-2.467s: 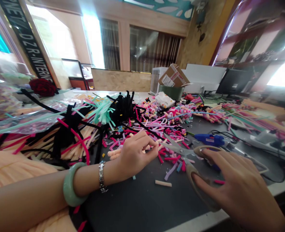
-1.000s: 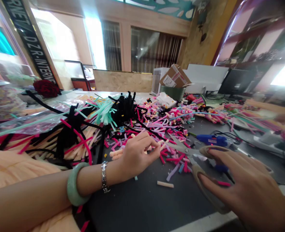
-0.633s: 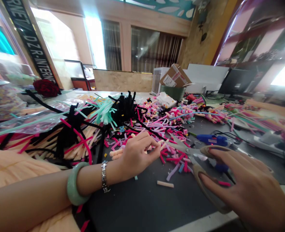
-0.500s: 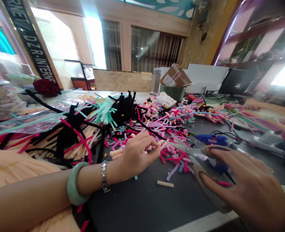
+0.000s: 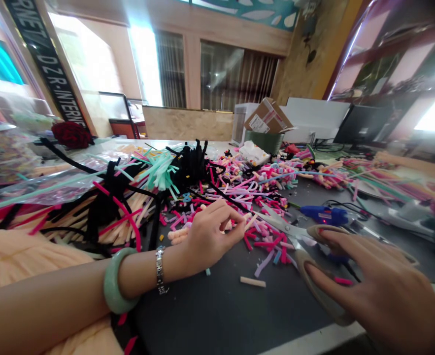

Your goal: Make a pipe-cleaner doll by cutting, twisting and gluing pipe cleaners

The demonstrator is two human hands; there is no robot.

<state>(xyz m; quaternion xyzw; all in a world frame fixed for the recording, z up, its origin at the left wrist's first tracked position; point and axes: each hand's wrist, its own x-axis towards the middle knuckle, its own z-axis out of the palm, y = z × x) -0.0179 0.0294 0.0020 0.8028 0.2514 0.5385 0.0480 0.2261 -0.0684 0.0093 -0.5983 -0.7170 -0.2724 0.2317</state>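
My left hand (image 5: 213,236) pinches a short cream pipe cleaner piece (image 5: 251,222) between thumb and fingertips. My right hand (image 5: 383,286) has its thumb and fingers in the beige handles of a pair of scissors (image 5: 287,228). The blades are spread apart and point left, close to the tip of the cream piece. On the dark tabletop (image 5: 210,315), below my left hand, lies a loose cream pipe cleaner piece (image 5: 253,282). Cut pink and lilac pieces (image 5: 272,241) are strewn around and behind the blades.
A blue glue gun (image 5: 323,214) lies behind the scissors, near a white power strip (image 5: 413,222). Bundles of black (image 5: 189,165) and mint pipe cleaners (image 5: 160,170) stand at the left back. A cardboard box (image 5: 269,117) sits in a green bin (image 5: 263,140).
Almost nothing differs. Both hands keep their places, and the scissors stay spread beside the cream piece, with only a very slight shift of the blades.
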